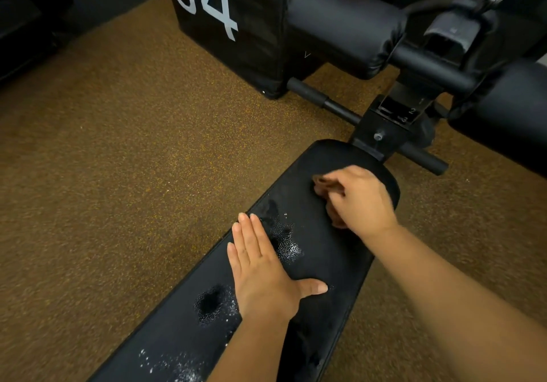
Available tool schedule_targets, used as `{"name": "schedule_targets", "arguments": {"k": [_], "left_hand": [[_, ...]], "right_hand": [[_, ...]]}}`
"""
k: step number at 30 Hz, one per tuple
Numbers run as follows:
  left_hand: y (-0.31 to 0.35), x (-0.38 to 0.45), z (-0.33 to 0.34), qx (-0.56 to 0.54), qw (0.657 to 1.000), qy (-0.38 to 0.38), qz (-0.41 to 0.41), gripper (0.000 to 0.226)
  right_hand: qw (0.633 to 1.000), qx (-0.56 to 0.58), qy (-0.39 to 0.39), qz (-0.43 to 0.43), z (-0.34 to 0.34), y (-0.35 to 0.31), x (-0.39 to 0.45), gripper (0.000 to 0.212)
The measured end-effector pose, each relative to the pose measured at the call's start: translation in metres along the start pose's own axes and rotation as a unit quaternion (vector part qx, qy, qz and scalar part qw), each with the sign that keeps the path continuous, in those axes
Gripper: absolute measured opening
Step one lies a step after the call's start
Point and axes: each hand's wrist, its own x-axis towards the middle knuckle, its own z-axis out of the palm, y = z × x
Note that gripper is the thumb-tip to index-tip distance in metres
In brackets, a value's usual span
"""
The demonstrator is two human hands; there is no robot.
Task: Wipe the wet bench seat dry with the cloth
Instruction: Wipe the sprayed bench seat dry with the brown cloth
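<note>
A black padded bench seat [328, 251] runs from the bottom left toward the upper right. Water drops glisten on it in patches: one [284, 239] beside my left fingers, one [213, 304] left of my left wrist, and one [174, 364] near the bottom edge. My left hand [263, 272] lies flat on the seat, fingers together and thumb spread. My right hand [358, 198] presses a crumpled brown cloth [325, 188] onto the far end of the seat; most of the cloth is hidden under the hand.
Brown speckled floor [133, 174] surrounds the bench. Beyond the seat's far end stand the black bench frame [384, 133] with a crossbar [325, 100], two roller pads [340, 23], and a black box marked "04" [225, 26].
</note>
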Motion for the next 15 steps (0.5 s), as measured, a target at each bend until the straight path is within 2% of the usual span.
{"name": "schedule_targets", "arguments": {"k": [2,4,6,8,10,12,15], "left_hand": [[0.000,0.000,0.001,-0.008,1.000,0.007,0.003,0.155],[0.000,0.001,0.002,-0.007,1.000,0.011,0.004,0.155],[0.000,0.001,0.002,-0.002,1.000,0.011,0.004,0.156],[-0.001,0.001,0.002,-0.011,1.000,0.014,0.006,0.156],[-0.002,0.001,0.002,-0.020,1.000,0.016,0.011,0.155],[-0.001,0.000,0.003,-0.024,0.999,0.018,0.013,0.155],[-0.001,0.001,0.005,-0.018,0.999,0.024,0.013,0.155]], "right_hand": [[0.999,0.026,0.015,-0.016,0.017,-0.034,0.002,0.027],[0.994,0.053,-0.038,-0.089,0.027,-0.057,-0.019,0.027],[0.982,0.071,-0.098,-0.147,0.019,-0.053,-0.047,0.026],[0.975,0.060,-0.126,-0.172,0.001,-0.030,-0.062,0.032],[0.982,0.030,-0.118,-0.145,-0.011,-0.005,-0.058,0.035],[0.995,0.020,-0.061,-0.074,-0.013,0.009,-0.033,0.032],[1.000,0.024,0.010,0.000,0.008,-0.021,-0.003,0.028]]}}
